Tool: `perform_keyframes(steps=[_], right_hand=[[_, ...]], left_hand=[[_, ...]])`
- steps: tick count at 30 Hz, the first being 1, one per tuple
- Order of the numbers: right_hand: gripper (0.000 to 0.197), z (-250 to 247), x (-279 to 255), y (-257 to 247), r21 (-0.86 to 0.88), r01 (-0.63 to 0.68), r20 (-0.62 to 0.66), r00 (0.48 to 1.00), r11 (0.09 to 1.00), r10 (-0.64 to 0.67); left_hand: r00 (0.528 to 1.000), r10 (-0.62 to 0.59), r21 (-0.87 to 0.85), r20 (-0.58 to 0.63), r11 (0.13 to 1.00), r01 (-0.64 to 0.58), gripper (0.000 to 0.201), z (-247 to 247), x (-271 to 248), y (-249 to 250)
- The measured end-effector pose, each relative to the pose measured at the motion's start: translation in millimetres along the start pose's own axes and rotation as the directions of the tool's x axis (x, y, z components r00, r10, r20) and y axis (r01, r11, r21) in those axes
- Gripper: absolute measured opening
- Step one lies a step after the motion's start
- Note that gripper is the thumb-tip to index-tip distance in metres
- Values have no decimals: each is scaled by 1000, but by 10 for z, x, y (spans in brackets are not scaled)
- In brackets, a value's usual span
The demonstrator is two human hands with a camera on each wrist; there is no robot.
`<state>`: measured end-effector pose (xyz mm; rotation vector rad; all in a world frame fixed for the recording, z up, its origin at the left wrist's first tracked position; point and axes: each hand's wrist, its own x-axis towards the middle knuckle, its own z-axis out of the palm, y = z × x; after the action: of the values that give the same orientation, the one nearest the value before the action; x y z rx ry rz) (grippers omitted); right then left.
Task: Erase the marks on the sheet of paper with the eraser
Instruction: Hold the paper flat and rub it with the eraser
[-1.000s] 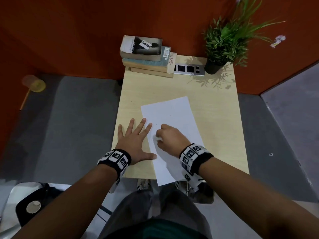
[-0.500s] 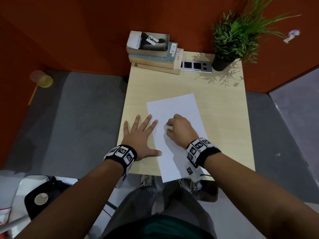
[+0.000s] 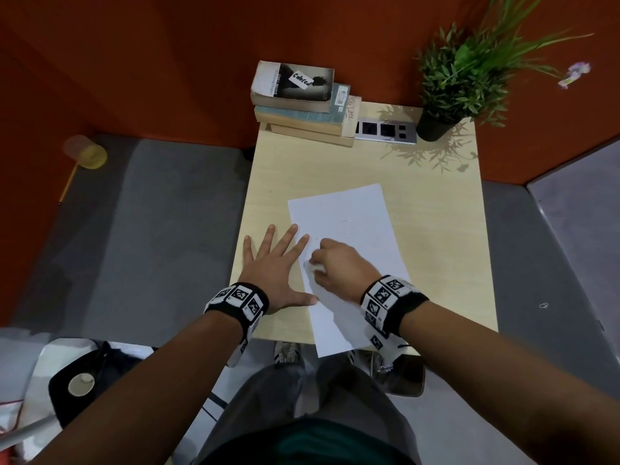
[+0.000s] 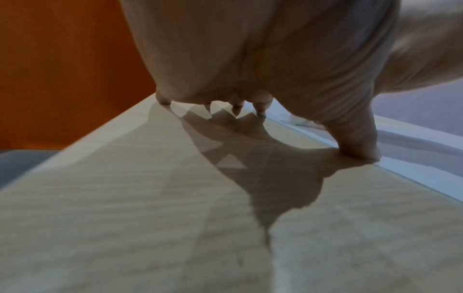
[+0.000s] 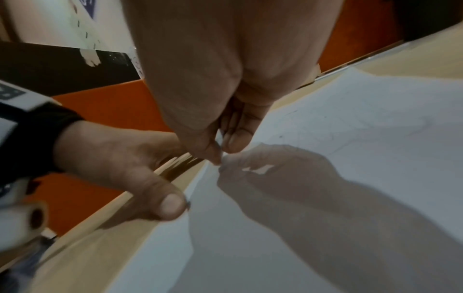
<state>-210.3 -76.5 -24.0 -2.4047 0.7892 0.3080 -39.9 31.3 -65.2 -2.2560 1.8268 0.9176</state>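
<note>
Two risks, I think: right hand (image 3: 339, 266), fingers (image 5: 235, 138) pinching the eraser (image 3: 315, 267) near the sheet's (image 3: 352, 229) left edge, could crumple it; left hand (image 3: 273, 266), splayed flat on the bench (image 3: 436, 213), barely pins it.

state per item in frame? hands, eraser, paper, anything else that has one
left hand: flat, fingers spread, pressing the sheet's left edge
right hand: grip pinching the eraser
eraser: held, tip on the sheet
sheet of paper: flat, overhanging the table's near edge, faint marks left
books: stacked, closed
plant: upright
</note>
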Motion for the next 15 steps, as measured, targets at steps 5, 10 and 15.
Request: perform_keyframes(steps=[5, 10, 15], right_hand=[[9, -186, 148, 188, 93, -157, -198, 965, 983, 173], [7, 42, -23, -97, 18, 9, -28, 1000, 1000, -9], [10, -176, 110, 120, 14, -133, -139, 981, 991, 133]], left_hand=[[1000, -11, -1, 8, 1000, 11, 136, -11, -6, 10], [1000, -2, -4, -1, 1000, 2, 136, -12, -14, 11], [1000, -14, 3, 11, 1000, 14, 135, -25, -19, 15]])
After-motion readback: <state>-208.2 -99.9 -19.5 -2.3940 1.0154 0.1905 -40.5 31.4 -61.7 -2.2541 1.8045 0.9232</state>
